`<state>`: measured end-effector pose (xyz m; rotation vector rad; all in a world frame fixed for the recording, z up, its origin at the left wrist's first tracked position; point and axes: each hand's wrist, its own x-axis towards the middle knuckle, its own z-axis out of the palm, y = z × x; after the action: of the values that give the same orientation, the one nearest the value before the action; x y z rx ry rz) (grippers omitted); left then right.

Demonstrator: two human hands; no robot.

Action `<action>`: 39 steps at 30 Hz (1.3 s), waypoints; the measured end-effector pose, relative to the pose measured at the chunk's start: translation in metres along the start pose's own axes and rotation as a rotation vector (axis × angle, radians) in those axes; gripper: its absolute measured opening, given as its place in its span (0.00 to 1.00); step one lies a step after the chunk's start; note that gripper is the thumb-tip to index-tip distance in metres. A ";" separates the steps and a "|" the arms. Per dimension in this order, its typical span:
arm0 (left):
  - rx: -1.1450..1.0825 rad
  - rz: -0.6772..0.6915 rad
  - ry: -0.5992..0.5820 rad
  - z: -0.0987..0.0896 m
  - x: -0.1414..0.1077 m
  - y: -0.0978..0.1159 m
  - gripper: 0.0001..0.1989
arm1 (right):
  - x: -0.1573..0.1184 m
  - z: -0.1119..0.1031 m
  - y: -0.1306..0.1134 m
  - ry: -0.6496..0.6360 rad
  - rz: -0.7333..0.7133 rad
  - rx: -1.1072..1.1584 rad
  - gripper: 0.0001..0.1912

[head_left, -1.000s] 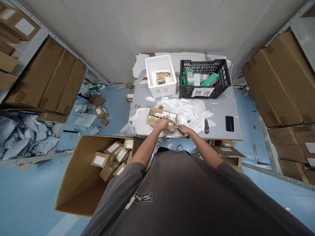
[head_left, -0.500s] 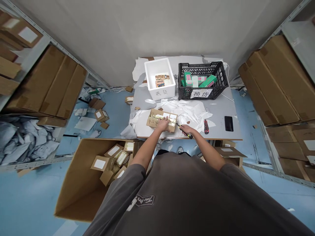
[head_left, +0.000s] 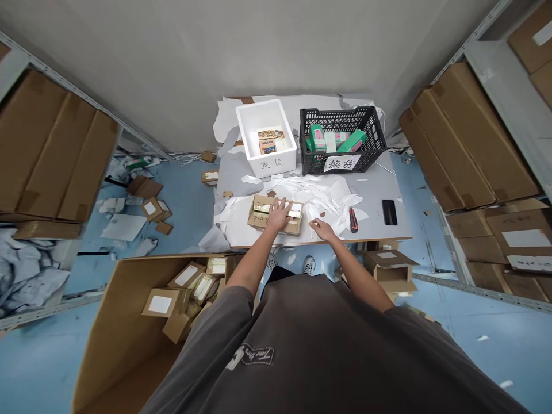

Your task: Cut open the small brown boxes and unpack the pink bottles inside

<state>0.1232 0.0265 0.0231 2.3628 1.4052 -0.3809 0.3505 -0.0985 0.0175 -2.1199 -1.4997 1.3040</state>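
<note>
Brown cardboard carton (head_left: 259, 214) on the bench (head_left: 371, 223) looks light and stiff, best held by its edges. Left hand (head_left: 278, 214) lies spread on it; right hand (head_left: 322, 230) rests just beside, its grip hard to tell.

A brown cardboard carton (head_left: 259, 218) lies flat and open at twelve o'clock on the grey worktable (head_left: 371, 227), handwritten dark characters on its nine o'clock flap. Gold-foil packs (head_left: 294, 214) lie inside side by side, with white labels showing among them.
</note>
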 end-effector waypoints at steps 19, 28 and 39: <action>-0.105 -0.025 0.304 0.047 -0.018 0.014 0.29 | -0.002 0.010 -0.031 0.045 -0.072 -0.721 0.22; -0.188 -0.043 0.327 0.054 -0.016 0.013 0.28 | 0.006 0.008 -0.028 0.063 -0.079 -0.720 0.21; -0.211 -0.036 0.359 0.060 -0.014 0.011 0.28 | 0.011 0.000 -0.034 0.035 -0.106 -0.643 0.18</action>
<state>0.1232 -0.0156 -0.0231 2.3093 1.5543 0.1871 0.3300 -0.0744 0.0330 -2.3417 -2.2003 0.8041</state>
